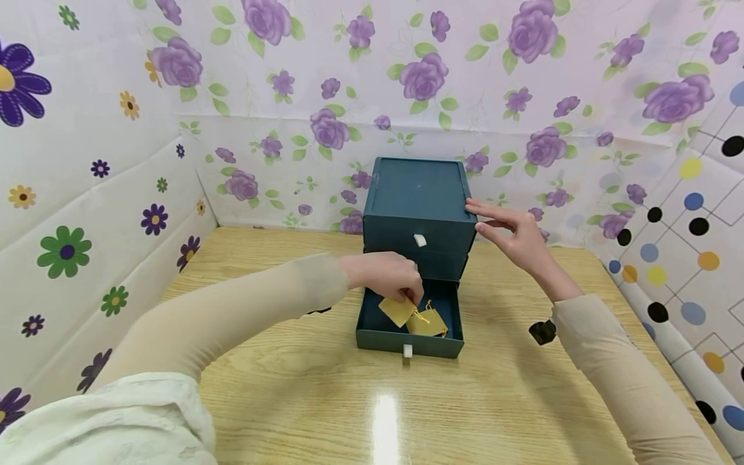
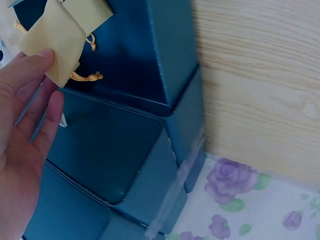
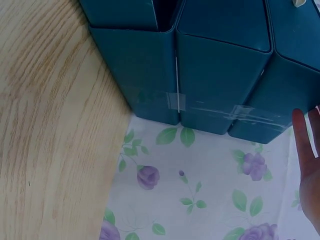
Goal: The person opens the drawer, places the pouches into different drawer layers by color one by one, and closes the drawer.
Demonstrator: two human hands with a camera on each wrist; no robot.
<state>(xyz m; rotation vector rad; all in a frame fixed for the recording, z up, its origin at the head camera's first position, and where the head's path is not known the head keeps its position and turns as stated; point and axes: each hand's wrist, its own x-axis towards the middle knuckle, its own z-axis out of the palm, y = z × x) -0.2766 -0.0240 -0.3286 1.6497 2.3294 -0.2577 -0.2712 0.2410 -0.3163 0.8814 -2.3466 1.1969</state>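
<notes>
A dark teal stack of drawers [image 1: 418,187] stands on the table, its bottom drawer [image 1: 378,340] pulled out. Over that drawer my left hand [image 1: 386,274] pinches a small yellow drawstring pouch [image 1: 396,312] between thumb and fingers; the left wrist view shows the thumb on the flat of the pouch [image 2: 55,42]. A second yellow pouch [image 1: 427,324] with a cord lies in the drawer. My right hand [image 1: 520,239], fingers extended, touches the upper right side of the stack. In the right wrist view, the right hand [image 3: 311,170] appears only partly, at the edge.
White pull tabs stick out from the top drawer [image 1: 420,240] and the bottom one. Clear tape [image 3: 200,107] runs along the stack's side. The wooden table [image 1: 290,400] meets a flowered cloth backdrop [image 1: 256,129] behind the stack.
</notes>
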